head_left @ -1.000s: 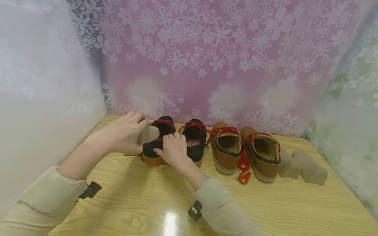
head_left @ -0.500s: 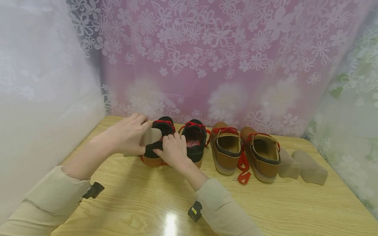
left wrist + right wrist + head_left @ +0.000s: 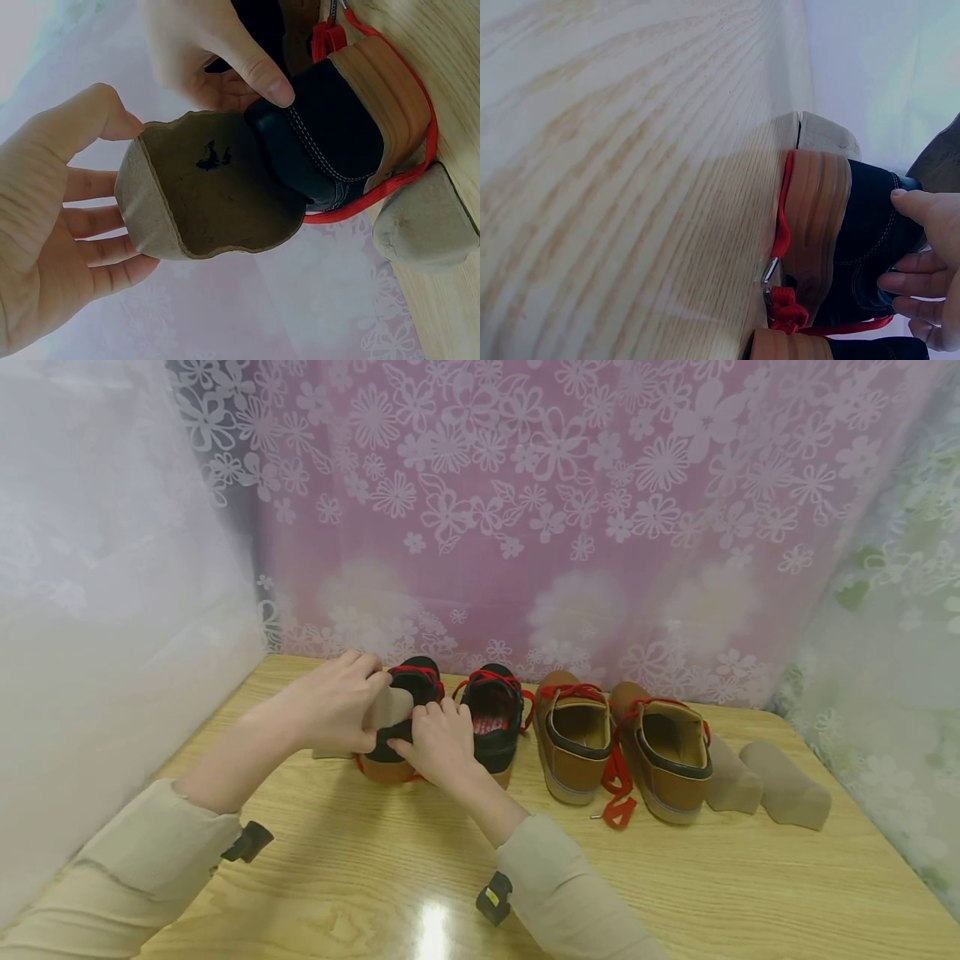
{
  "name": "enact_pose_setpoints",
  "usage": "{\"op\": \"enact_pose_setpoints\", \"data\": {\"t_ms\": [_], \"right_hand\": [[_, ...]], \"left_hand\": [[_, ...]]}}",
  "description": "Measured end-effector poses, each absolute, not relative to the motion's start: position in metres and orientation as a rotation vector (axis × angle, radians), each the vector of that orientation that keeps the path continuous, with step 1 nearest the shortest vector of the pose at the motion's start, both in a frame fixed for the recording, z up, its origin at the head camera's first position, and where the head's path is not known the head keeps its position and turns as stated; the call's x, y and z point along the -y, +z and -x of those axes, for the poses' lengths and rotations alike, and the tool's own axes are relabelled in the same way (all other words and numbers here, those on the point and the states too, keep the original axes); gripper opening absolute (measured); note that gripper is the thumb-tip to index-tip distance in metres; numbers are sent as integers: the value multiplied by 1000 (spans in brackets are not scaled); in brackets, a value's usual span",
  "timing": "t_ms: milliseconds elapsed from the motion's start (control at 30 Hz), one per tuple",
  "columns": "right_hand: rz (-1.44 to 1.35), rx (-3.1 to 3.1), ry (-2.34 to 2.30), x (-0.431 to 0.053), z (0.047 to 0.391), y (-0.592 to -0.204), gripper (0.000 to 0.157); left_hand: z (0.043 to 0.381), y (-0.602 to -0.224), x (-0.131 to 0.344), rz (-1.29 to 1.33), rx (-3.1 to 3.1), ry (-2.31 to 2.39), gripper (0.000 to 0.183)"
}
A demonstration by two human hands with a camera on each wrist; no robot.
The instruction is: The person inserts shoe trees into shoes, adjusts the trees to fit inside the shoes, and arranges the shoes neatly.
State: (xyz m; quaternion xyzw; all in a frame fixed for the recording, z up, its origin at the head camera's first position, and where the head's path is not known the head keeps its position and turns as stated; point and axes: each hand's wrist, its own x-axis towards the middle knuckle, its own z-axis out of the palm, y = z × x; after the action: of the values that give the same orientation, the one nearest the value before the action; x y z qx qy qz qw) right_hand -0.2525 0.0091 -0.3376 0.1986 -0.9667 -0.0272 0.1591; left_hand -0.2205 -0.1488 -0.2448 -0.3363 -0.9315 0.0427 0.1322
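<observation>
My left hand [image 3: 333,702] grips a grey-brown moulded-pulp shoe insert [image 3: 392,708], thumb on one edge and fingers along the other. In the left wrist view the hollow end of the insert [image 3: 225,187] faces the camera, and its far end is hidden inside the leftmost black shoe [image 3: 337,112]. My right hand [image 3: 444,735] holds that shoe by its heel collar; the right wrist view shows the thumb on the stitched back and fingers on the other side of the collar. The shoe [image 3: 817,225] has a tan sole and red laces.
A second black shoe [image 3: 495,747] stands just right of the held one. Two brown shoes [image 3: 573,768] with red laces follow, a loose lace [image 3: 618,793] between them. Two pulp inserts [image 3: 787,785] lie far right; another insert [image 3: 424,221] lies beside the held shoe. A flowered curtain [image 3: 525,527] hangs behind.
My left hand has moved slightly right, and the insert has gone a little further into the black shoe's opening. My right hand keeps its hold on the heel.
</observation>
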Motion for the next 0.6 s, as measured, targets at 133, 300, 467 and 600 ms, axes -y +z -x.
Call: {"op": "enact_pose_setpoints", "data": {"t_ms": [133,300,467,600], "right_hand": [[-565,2768,-56,-9,252,-338,50],[-560,2768,-53,-8,250,-338,50],[-550,2768,-64,-8,249,-337,50],[-562,2771,-56,-7,249,-337,50]], "left_hand": [[221,-244,147,980,2696,126,49],[223,-245,146,979,2683,139,47],[224,-245,145,977,2672,149,46],[225,-244,144,967,2693,135,48]]}}
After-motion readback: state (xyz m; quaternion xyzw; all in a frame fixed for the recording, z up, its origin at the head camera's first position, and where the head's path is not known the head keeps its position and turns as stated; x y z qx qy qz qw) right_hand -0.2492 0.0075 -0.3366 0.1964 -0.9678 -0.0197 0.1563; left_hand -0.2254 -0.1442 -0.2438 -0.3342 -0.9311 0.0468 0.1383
